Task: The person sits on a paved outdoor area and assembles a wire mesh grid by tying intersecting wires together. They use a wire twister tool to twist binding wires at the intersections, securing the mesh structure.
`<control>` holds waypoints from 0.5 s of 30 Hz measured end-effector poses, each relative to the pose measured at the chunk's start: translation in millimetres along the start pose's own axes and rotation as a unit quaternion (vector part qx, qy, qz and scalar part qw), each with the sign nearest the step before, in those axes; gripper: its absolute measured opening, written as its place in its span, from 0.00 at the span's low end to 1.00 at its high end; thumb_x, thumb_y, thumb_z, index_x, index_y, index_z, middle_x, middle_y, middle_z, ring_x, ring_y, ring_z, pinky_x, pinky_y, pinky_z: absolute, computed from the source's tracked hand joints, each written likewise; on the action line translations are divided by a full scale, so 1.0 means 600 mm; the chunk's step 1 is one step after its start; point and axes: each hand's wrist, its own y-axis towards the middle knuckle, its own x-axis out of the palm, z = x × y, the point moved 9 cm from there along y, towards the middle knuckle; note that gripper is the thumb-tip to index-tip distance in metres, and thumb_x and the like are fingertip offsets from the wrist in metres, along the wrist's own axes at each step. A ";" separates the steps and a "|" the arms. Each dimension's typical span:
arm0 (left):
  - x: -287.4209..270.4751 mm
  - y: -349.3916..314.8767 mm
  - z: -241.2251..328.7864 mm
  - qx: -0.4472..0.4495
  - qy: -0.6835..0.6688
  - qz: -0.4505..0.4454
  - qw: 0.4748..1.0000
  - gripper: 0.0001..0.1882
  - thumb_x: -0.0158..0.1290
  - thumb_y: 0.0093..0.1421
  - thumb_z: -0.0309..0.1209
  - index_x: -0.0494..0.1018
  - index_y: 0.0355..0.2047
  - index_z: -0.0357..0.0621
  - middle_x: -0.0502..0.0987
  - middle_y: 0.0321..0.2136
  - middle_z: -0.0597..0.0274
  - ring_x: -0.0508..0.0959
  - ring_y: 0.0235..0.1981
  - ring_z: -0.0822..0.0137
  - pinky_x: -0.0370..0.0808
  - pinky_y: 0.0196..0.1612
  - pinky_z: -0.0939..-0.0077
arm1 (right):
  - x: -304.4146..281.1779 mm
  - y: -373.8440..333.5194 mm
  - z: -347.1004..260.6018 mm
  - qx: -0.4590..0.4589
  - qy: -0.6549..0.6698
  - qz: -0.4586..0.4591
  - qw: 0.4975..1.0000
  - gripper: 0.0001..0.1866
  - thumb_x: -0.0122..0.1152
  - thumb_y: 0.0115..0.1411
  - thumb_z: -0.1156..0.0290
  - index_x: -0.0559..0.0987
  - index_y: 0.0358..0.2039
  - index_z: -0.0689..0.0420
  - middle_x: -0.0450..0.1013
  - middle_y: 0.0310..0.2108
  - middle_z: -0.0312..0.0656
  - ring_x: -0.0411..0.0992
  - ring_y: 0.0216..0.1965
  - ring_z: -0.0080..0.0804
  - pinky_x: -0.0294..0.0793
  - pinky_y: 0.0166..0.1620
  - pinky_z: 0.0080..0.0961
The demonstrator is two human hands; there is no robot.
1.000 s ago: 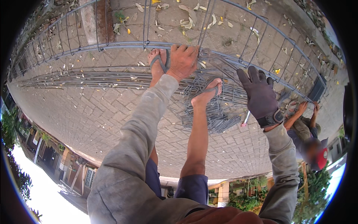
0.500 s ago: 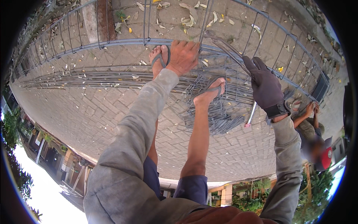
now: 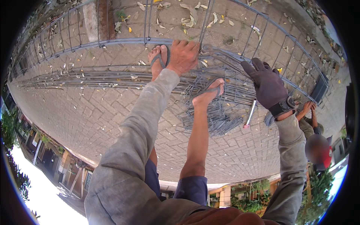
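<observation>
A steel rebar cage (image 3: pixel 225 56) is gripped by the bare left hand (image 3: pixel 183 56); the gloved right hand (image 3: pixel 268 88) is held open beside a wire bundle (image 3: pixel 215 112).

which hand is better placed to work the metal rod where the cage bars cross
Probably the left. The bare left hand already rests on the rebar cage at a bar crossing, by the left foot. The gloved right hand is spread open above the wire bundle, gripping nothing.
</observation>
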 end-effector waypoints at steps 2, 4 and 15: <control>0.000 0.001 0.000 0.003 0.005 -0.003 1.000 0.22 0.64 0.44 0.32 0.81 0.42 0.46 0.75 0.30 0.67 0.77 0.32 0.63 0.68 0.39 0.60 | -0.011 0.002 -0.002 -0.024 0.000 0.041 0.999 0.39 0.53 0.56 0.84 0.70 0.68 0.40 0.71 0.62 0.52 0.69 0.64 0.50 0.73 0.60 0.45; 0.001 0.002 0.000 0.001 0.009 -0.011 1.000 0.19 0.64 0.46 0.33 0.81 0.41 0.47 0.75 0.30 0.67 0.77 0.32 0.63 0.69 0.39 0.61 | -0.004 0.005 0.011 0.005 0.038 0.045 0.998 0.38 0.53 0.58 0.81 0.69 0.68 0.37 0.68 0.65 0.49 0.73 0.59 0.50 0.76 0.57 0.46; 0.003 0.003 0.001 0.005 0.012 0.000 1.000 0.18 0.63 0.47 0.32 0.81 0.41 0.46 0.76 0.30 0.66 0.77 0.31 0.62 0.69 0.37 0.62 | 0.045 -0.013 0.001 -0.012 0.012 0.043 0.999 0.40 0.53 0.57 0.81 0.66 0.71 0.41 0.68 0.65 0.54 0.72 0.60 0.55 0.69 0.62 0.50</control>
